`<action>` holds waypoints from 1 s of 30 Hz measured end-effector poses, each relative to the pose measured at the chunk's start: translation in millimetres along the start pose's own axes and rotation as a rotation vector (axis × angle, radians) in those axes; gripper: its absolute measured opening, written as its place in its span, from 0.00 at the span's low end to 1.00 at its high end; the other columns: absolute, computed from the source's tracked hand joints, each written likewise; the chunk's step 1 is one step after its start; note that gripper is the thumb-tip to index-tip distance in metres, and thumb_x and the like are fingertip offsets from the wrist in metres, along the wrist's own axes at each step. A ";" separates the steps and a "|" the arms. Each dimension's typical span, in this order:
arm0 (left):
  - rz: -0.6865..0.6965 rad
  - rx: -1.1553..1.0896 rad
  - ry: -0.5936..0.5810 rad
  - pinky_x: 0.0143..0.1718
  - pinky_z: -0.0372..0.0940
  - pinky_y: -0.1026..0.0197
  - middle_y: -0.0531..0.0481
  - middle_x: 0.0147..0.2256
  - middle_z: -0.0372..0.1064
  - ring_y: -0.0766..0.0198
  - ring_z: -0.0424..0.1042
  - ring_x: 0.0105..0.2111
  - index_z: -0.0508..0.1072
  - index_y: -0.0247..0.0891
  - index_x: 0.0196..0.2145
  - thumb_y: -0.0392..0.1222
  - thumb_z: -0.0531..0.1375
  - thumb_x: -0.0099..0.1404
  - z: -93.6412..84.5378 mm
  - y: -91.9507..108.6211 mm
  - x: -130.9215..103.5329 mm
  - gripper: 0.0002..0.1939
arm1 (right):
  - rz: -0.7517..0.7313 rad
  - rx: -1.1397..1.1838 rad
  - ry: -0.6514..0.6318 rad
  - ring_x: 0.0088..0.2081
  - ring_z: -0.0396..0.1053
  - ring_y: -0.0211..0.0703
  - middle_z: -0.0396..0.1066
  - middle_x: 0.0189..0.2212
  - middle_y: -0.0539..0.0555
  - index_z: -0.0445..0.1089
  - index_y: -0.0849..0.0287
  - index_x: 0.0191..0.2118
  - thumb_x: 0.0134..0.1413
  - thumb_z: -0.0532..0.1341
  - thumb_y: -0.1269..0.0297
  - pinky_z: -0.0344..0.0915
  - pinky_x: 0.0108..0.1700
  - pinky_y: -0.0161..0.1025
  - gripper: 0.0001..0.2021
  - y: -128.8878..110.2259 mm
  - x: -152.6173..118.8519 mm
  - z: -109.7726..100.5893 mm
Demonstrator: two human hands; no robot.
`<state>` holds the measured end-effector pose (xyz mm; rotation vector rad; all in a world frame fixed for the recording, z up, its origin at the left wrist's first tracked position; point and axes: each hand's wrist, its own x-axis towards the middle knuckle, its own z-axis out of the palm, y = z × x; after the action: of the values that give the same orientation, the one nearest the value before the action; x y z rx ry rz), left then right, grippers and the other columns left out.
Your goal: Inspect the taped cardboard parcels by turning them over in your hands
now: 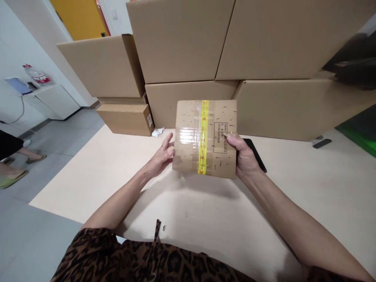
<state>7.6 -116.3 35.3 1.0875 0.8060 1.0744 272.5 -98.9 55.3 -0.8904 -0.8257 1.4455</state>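
Note:
A brown cardboard box (189, 117) is held up above the pale table (188, 211). Yellow tape with red print runs down its face, next to clear tape and a printed panel. My right hand (245, 154) grips the box's right side, thumb on the face and the other fingers mostly hidden behind. At the left side, my left hand (161, 158) has its thumb and fingers apart, close to the box edge; whether its fingertips touch the box I cannot tell. Behind my right hand lies a flat black object (255, 154), partly covered, perhaps a phone.
Large cardboard boxes (182, 43) are stacked along the table's far side. A smaller box (126, 119) and crumpled white paper (158, 131) lie at the back left. A small dark object (322, 143) rests at right. Another person's feet (14, 176) show on the floor at left.

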 end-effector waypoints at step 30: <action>0.179 -0.041 0.207 0.56 0.74 0.46 0.44 0.64 0.75 0.44 0.76 0.61 0.72 0.54 0.65 0.72 0.77 0.52 -16.3 2.4 10.1 0.48 | -0.072 0.001 0.099 0.41 0.76 0.49 0.80 0.36 0.49 0.77 0.48 0.34 0.33 0.79 0.55 0.77 0.33 0.42 0.19 -15.0 21.9 -23.8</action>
<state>-4.9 -101.8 32.8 1.0393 0.8577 1.3659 300.1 -76.4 56.4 -0.9146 -0.7755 1.3287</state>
